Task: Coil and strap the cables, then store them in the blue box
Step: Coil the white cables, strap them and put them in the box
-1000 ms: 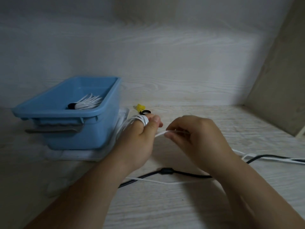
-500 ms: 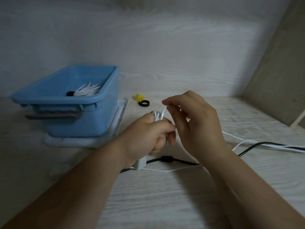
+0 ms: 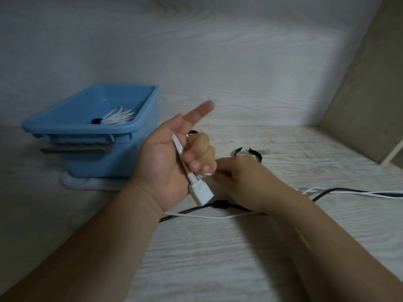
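Just right of the blue box (image 3: pixel 139 125), above the pale wooden table (image 3: pixel 218 258), the left hand (image 3: pixel 165 164) is held palm up, with its index finger stretched straight toward the back wall and its other fingers curled round a white cable (image 3: pixel 180 149). The cable's white plug (image 3: pixel 201 192) is seen sticking out below the curled fingers, toward the camera. Further right of the box, touching the left hand's knuckles, the right hand (image 3: pixel 246 182) is turned back-up. Its fingers are curled and its fingertips appear to be pinched on the same white cable, though the contact is mostly hidden. Behind the right hand, a black strap (image 3: pixel 256 155) is laid on the table in a loose open curl. Inside the box, a coiled white cable (image 3: pixel 118 117) bound by a dark band is stored. Under the box a white base (image 3: pixel 87 184) is seen. Right of the box and below both hands, a black cable (image 3: pixel 220 203) with a thick bead and a loose white lead (image 3: pixel 218 216) are stretched across the table toward its right side.
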